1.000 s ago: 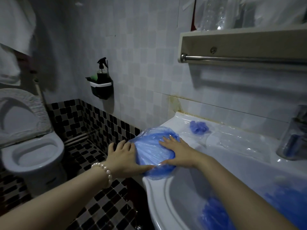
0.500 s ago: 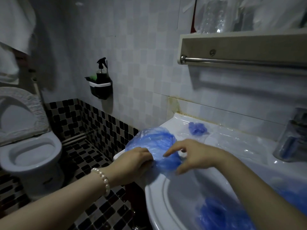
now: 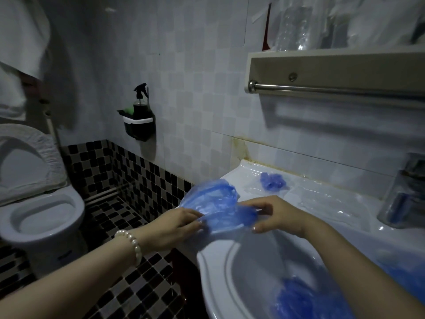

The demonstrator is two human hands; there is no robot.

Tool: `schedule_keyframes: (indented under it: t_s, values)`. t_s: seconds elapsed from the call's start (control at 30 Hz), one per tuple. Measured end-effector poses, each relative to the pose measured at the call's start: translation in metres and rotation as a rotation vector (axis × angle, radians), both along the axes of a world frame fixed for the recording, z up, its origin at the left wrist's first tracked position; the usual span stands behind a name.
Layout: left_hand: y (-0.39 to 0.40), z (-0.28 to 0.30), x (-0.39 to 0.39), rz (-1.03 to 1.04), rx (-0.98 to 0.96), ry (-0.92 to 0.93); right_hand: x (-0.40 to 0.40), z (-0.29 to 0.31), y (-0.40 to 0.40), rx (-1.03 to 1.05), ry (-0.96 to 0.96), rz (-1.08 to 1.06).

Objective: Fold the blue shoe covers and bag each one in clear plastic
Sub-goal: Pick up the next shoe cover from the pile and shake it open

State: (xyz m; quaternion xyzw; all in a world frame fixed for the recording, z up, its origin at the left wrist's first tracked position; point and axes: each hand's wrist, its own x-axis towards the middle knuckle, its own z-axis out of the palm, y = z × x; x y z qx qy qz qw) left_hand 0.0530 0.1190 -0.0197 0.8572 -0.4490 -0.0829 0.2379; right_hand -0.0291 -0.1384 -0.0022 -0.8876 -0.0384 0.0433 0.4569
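Left hand (image 3: 181, 223) and right hand (image 3: 274, 216) each pinch an end of the blue shoe cover (image 3: 216, 207) over the near-left corner of the sink (image 3: 216, 261); thin, slippery film may slip free and unfold.

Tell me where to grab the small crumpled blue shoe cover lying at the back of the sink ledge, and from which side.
Pinch the crumpled shoe cover at its bunched top, coming from above and from the front. It sits as a loose wad on the sink ledge near the wall, so the back is probably blocked. The right hand is nearer, but it and the left hand are both pinching the shoe cover being folded.
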Motion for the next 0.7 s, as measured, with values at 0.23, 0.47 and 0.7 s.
schedule_keyframes:
  t_s: [0.23, 0.47, 0.7]
  values:
    - [0.003, 0.014, 0.004, 0.046, -0.252, 0.441, 0.011, -0.014, 0.002, -0.047, -0.102, -0.027]
    - [0.004, 0.019, 0.007, 0.175, -0.363, 0.506, 0.019, -0.020, 0.006, 0.011, -0.102, -0.201]
    - [-0.019, 0.003, 0.024, 0.496, -0.556, 0.432, 0.041, -0.021, 0.027, -0.096, -0.182, -0.562]
